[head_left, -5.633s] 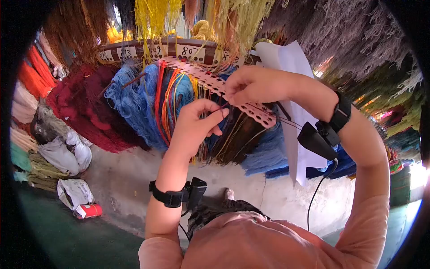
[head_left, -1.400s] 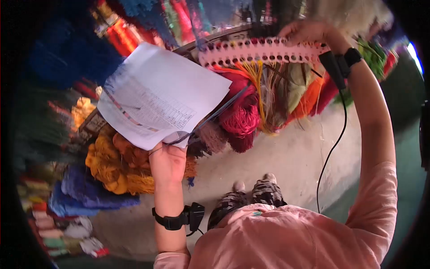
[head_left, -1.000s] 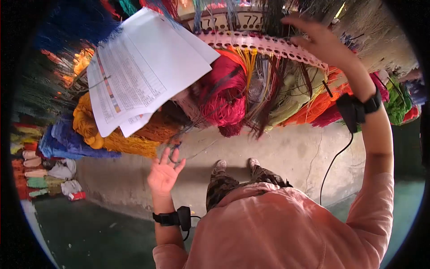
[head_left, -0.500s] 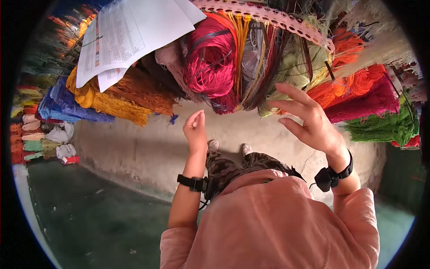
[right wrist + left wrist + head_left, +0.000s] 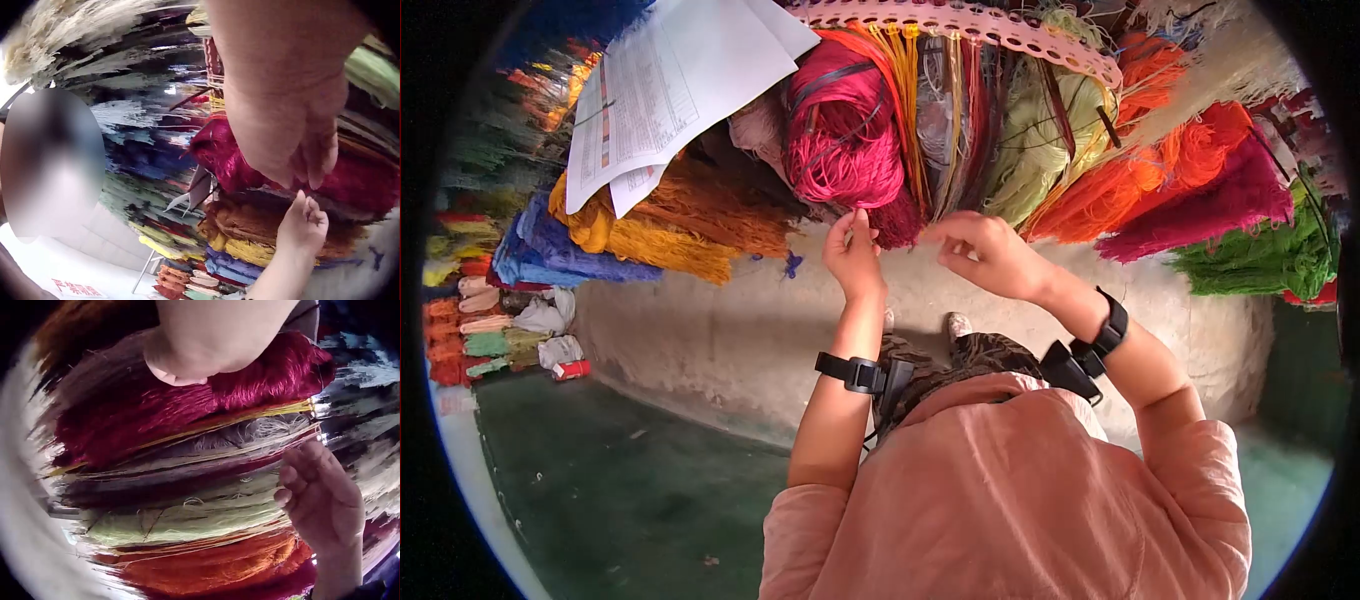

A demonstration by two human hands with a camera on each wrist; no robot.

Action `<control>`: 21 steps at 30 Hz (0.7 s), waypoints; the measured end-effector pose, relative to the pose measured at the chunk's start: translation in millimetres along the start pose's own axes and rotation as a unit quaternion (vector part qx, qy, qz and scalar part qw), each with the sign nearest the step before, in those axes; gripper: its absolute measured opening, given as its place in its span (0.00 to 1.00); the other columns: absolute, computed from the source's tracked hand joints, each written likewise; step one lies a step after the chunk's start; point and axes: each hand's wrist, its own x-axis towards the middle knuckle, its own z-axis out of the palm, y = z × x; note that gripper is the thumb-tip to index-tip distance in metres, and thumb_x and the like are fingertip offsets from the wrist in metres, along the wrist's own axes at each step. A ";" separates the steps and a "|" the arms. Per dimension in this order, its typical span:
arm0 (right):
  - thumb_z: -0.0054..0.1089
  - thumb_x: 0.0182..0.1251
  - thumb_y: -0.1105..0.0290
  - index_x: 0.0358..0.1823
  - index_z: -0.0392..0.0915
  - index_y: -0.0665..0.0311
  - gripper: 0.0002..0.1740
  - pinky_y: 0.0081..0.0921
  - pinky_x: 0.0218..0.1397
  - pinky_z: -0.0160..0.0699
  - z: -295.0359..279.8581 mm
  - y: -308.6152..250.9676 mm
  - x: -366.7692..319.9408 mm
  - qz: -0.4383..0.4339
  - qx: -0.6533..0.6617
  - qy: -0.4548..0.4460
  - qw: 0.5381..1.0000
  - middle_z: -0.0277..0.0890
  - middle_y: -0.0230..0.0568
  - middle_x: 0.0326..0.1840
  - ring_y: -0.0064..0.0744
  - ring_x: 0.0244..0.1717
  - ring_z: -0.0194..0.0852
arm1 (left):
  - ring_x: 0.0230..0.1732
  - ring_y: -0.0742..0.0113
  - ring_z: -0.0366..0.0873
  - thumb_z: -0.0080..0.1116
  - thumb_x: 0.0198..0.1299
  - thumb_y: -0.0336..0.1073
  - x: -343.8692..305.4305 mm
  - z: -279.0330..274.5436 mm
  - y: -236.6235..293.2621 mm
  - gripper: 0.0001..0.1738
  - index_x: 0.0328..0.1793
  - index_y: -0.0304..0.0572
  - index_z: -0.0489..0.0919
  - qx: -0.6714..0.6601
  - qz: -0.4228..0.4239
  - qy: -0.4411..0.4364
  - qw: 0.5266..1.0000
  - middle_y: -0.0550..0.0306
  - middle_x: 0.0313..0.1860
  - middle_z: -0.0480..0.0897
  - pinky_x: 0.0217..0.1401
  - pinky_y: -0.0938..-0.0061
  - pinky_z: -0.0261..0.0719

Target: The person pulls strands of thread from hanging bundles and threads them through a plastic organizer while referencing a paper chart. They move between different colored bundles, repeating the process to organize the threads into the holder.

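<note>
In the head view my left hand (image 5: 857,262) is raised just below a crimson skein of yarn (image 5: 845,145), thumb and forefinger meeting at the tips. I cannot tell whether a fine thread lies between them. To its right, my right hand (image 5: 1002,262) hangs with loosely bent fingers, its thumb apart from the forefinger, pointing toward the left fingertips. Above both hands, a pink strip with rows of holes (image 5: 975,25) lies across the skeins. Yellow and orange threads (image 5: 912,95) hang from it. The right wrist view shows the left hand (image 5: 303,228) below the right fingers.
Printed paper sheets (image 5: 650,95) lie over the skeins at upper left. Golden-brown yarn (image 5: 665,220) hangs beneath them. Pale green (image 5: 1050,140), orange (image 5: 1120,195) and green skeins (image 5: 1260,250) hang rightward. A pale wall (image 5: 700,330) and green floor (image 5: 620,470) lie below.
Earlier the right hand was at the perforated strip; it has come down and left, toward the left hand. The left hand, open a second ago, has risen with thumb and forefinger together. The sheets stay put.
</note>
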 end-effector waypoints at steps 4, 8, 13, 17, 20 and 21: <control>0.60 0.45 0.70 0.51 0.60 0.70 0.30 0.29 0.46 0.68 17.0 10.8 31.5 0.019 -0.012 0.114 0.993 0.63 0.53 0.45 0.43 0.42 0.68 | 0.24 0.81 0.66 0.52 0.55 0.35 -6.5 -8.3 -0.4 0.07 0.37 0.43 0.72 -0.120 -0.016 -0.033 0.992 0.64 0.31 0.74 0.22 0.87 0.61; 0.65 0.37 0.61 0.57 0.49 0.70 0.46 0.37 0.54 0.61 43.7 13.8 73.5 -0.009 -0.082 0.243 0.967 0.57 0.60 0.51 0.53 0.51 0.60 | 0.23 0.81 0.64 0.50 0.56 0.36 -21.2 -23.8 14.4 0.05 0.38 0.48 0.71 -0.249 -0.050 -0.133 0.958 0.68 0.38 0.73 0.24 0.88 0.61; 0.68 0.32 0.58 0.59 0.44 0.68 0.53 0.39 0.56 0.58 61.4 18.8 103.0 0.055 -0.015 0.264 0.963 0.56 0.61 0.53 0.55 0.53 0.58 | 0.21 0.81 0.61 0.48 0.57 0.34 -28.6 -46.1 18.4 0.04 0.37 0.46 0.70 -0.429 -0.132 -0.219 0.866 0.64 0.33 0.73 0.22 0.87 0.59; 0.67 0.31 0.61 0.57 0.47 0.68 0.50 0.40 0.55 0.59 70.9 31.7 105.8 0.046 0.052 0.265 0.962 0.57 0.59 0.53 0.55 0.53 0.58 | 0.17 0.80 0.58 0.46 0.58 0.33 -38.0 -68.4 8.4 0.03 0.33 0.43 0.68 -0.310 -0.138 -0.240 0.910 0.64 0.21 0.66 0.20 0.85 0.57; 0.68 0.31 0.63 0.55 0.49 0.68 0.48 0.39 0.54 0.59 72.5 38.1 109.8 -0.009 0.003 0.319 0.948 0.59 0.59 0.51 0.55 0.53 0.58 | 0.16 0.79 0.56 0.45 0.57 0.29 -52.0 -110.0 -4.8 0.04 0.30 0.43 0.67 -0.111 -0.176 -0.132 0.969 0.65 0.17 0.63 0.19 0.84 0.54; 0.68 0.31 0.64 0.54 0.51 0.69 0.46 0.38 0.54 0.59 72.4 37.5 111.0 -0.010 0.027 0.319 0.947 0.59 0.58 0.49 0.54 0.52 0.57 | 0.16 0.79 0.58 0.47 0.54 0.28 -58.8 -134.6 -12.0 0.02 0.30 0.41 0.68 -0.104 -0.186 -0.134 0.968 0.65 0.18 0.65 0.19 0.84 0.55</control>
